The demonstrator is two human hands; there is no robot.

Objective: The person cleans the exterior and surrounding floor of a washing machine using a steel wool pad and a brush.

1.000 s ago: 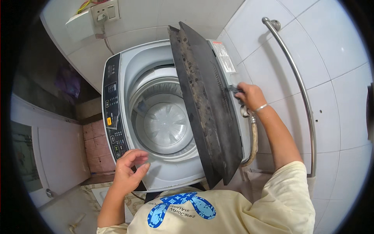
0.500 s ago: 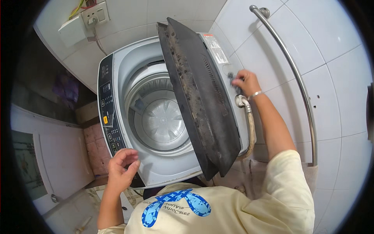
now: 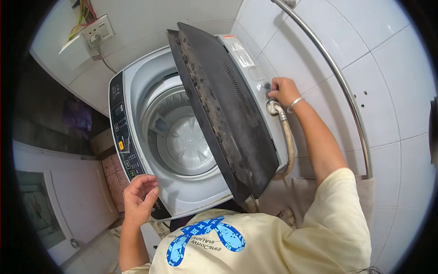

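Observation:
A top-loading washing machine (image 3: 182, 197) stands before me with its dark, grime-streaked folding lid (image 3: 230, 109) raised. The drum (image 3: 189, 139) inside is bare metal and plastic. At the machine's rear ledge, my right hand (image 3: 286, 91) pinches a small dark grey wad (image 3: 268, 86) against the surface, just above the inlet hose fitting (image 3: 275, 108). Whether the wad is steel wool or cloth I cannot make out. My left hand (image 3: 140, 197) hovers by the front corner near the control panel (image 3: 124, 132), fingers loosely bent, thumb apart, holding nothing.
A beige hose (image 3: 290, 146) curves down behind the machine. On the tiled wall at right runs a metal grab bar (image 3: 340, 75). A wall socket (image 3: 97, 31) with a plugged cord is at upper left. A white cabinet door (image 3: 75, 187) stands at left.
My right hand has shifted slightly along the ledge, with the grey wad in it. The view has tilted a little, so the machine sits further left. My left hand stays much the same.

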